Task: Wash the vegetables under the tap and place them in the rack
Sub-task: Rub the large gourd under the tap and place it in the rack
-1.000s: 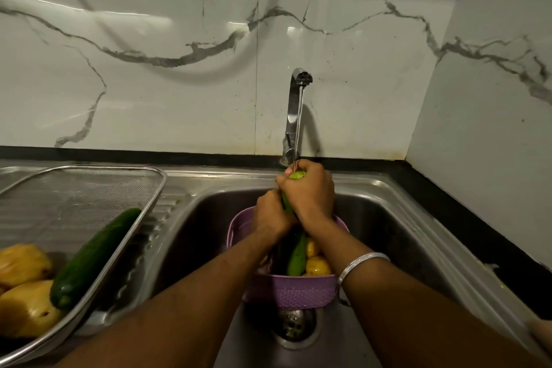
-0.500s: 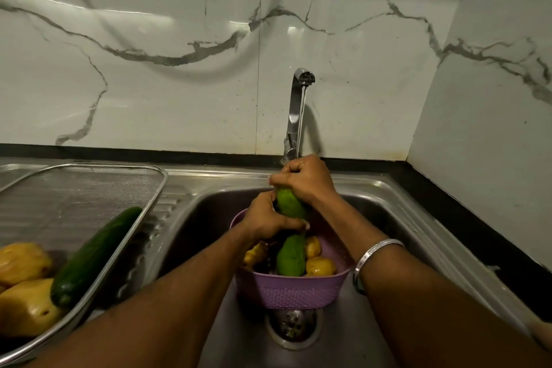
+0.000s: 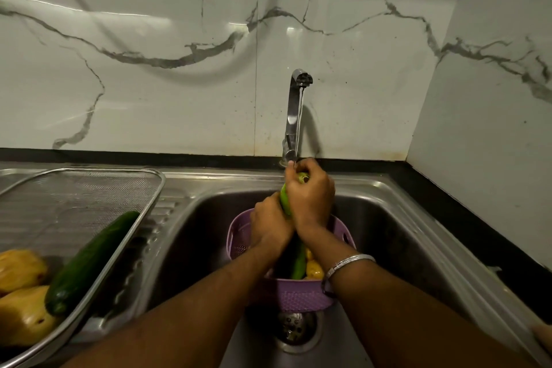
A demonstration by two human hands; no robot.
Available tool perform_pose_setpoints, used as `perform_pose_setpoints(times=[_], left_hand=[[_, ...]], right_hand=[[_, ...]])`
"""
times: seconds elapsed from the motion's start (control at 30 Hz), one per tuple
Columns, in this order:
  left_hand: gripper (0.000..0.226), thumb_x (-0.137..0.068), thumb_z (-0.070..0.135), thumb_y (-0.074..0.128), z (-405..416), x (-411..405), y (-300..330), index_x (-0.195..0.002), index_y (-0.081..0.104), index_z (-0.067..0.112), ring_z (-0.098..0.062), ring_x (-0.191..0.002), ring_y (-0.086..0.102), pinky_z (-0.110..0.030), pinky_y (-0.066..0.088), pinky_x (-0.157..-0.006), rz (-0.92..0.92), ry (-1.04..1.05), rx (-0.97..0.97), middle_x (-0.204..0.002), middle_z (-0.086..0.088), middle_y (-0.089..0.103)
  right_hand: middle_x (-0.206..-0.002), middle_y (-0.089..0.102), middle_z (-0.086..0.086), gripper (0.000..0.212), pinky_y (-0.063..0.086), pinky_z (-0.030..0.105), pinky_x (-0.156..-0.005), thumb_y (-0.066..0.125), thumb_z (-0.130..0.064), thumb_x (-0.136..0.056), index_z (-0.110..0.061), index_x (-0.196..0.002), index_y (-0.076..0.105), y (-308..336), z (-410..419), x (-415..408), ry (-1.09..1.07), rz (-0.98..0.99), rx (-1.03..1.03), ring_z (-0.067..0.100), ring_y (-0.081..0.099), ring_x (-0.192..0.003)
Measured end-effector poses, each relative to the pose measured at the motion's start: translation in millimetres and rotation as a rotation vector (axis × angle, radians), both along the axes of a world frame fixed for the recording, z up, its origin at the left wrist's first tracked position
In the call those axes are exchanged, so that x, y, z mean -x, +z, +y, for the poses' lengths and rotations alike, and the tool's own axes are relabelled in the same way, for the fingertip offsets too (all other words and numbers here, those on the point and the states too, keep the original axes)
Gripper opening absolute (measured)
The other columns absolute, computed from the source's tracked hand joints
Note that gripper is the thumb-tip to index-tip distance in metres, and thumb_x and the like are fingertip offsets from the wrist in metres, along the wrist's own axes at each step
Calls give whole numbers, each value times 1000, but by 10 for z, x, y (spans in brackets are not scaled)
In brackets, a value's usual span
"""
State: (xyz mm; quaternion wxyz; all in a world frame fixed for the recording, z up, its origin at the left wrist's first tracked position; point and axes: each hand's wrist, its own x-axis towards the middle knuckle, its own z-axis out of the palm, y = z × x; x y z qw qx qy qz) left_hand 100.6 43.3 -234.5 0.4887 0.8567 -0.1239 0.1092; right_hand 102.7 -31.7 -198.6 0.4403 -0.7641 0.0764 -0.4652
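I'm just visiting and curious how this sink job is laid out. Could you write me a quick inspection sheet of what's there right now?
Surface: steel sink, drainboard on its left.
Job's things: light green vegetable held under the running tap; purple basket in the sink with more produce; mesh rack holding a dark cucumber and yellow produce.
Clutter: nothing seen.
Hands: left hand and right hand both grip the vegetable.
Cables: nothing seen.
Surroundings: marble-pattern wall, black counter edge.

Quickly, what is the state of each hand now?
Left hand: grips the light green vegetable.
Right hand: grips the same vegetable, higher up, under the tap.
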Motion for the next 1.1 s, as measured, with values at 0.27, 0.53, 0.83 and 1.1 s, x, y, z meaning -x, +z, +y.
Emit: perform_pose_setpoints(times=[0.27, 0.53, 0.83, 1.1], left_hand=[[38, -74, 31, 87, 157, -58, 21, -99, 59, 26, -11, -84, 67, -33, 58, -80, 28, -79, -10, -89, 7, 69], [77, -51, 52, 93, 146, -102, 4, -117, 63, 25, -9, -97, 69, -37, 61, -88, 139, -205, 6, -108, 8, 71], [71, -52, 53, 85, 90, -99, -41, -117, 62, 37, -6, -94, 71, -40, 61, -87, 121, -248, 60, -104, 12, 74], [29, -106, 42, 40, -174, 96, 110, -133, 46, 33, -20, -114, 63, -35, 55, -93, 251, -302, 645, -126, -7, 61]], right_hand=[[-83, 66, -16, 15, 46, 24, -73, 80, -42, -79, -30, -85, 75, 207, -97, -7, 133, 386, 388, 6, 60, -82], [-67, 72, 0, 16, 59, 30, -69, 84, -23, -74, -10, -67, 77, 448, -369, -27, 450, 573, 104, 15, 70, -70], [-62, 65, 16, 36, 58, 39, -71, 71, -12, -87, -7, -52, 66, 326, -316, 18, 518, 267, -723, 28, 65, -61], [-75, 71, 8, 33, 56, 37, -78, 60, -24, -101, -11, -72, 70, 205, -230, 4, 397, 258, -788, 24, 67, -74]])
